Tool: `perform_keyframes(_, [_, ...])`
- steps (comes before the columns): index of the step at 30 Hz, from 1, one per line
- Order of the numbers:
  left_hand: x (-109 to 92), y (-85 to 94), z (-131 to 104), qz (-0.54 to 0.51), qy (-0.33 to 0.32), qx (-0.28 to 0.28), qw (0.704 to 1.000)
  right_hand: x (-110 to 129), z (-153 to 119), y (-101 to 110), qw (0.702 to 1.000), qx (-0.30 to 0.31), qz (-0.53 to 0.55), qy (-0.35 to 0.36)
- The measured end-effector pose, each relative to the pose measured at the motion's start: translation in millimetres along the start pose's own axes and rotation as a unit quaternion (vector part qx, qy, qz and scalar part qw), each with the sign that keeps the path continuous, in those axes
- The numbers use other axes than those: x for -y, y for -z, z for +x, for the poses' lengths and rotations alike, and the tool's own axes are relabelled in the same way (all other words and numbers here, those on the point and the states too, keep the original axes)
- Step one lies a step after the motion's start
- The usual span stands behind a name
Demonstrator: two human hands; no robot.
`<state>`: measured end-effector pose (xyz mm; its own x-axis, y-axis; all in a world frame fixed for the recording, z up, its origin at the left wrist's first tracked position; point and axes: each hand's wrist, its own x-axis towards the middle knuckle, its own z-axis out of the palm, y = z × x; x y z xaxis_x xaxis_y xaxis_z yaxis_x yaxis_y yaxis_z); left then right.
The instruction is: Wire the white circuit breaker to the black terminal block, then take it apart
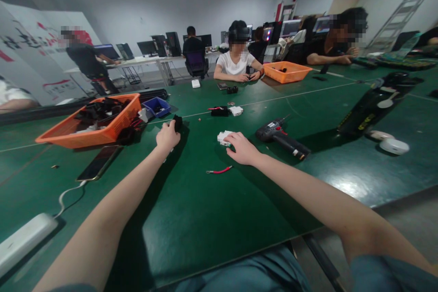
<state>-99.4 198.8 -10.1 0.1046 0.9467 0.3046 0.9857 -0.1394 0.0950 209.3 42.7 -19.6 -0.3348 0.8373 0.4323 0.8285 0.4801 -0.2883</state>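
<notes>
My left hand (167,137) is closed round a small black block (178,122), left of the middle of the green table (191,219). What else lies under its palm is hidden. My right hand (241,148) grips a white block-shaped electrical part (224,138) at its right end, thumb on the near side. Nearer to me lies a short red wire (221,171) with a ring terminal at its left end. Beyond both hands are another black block (219,111) with a red wire and a second white part (236,111). A cordless drill (282,137) lies right of my right hand.
An orange basket (112,134) of dark parts, a blue bin (157,107), a phone (99,163) and a white power strip (27,242) are on the left. A black bottle (369,107) and white case (393,146) stand right. A person (236,61) sits opposite, beside another orange basket (290,73).
</notes>
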Motion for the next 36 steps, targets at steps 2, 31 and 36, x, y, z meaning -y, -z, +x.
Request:
perform_keyframes(2, [-1.0, 0.8, -0.8, 0.005, 0.008, 0.004, 1.0, 0.2, 0.1, 0.1, 1.0, 0.0, -0.001, 0.001])
perform_keyframes(31, [3.6, 5.8, -1.0, -0.051, 0.014, 0.032, 0.998, 2.6, 0.2, 2.6, 1.0, 0.008, -0.001, -0.003])
perform_keyframes(36, [2.7, 3.0, 2.3, -0.044, 0.008, 0.027, 0.999, 1.7, 0.5, 1.2, 1.0, 0.008, 0.0, -0.006])
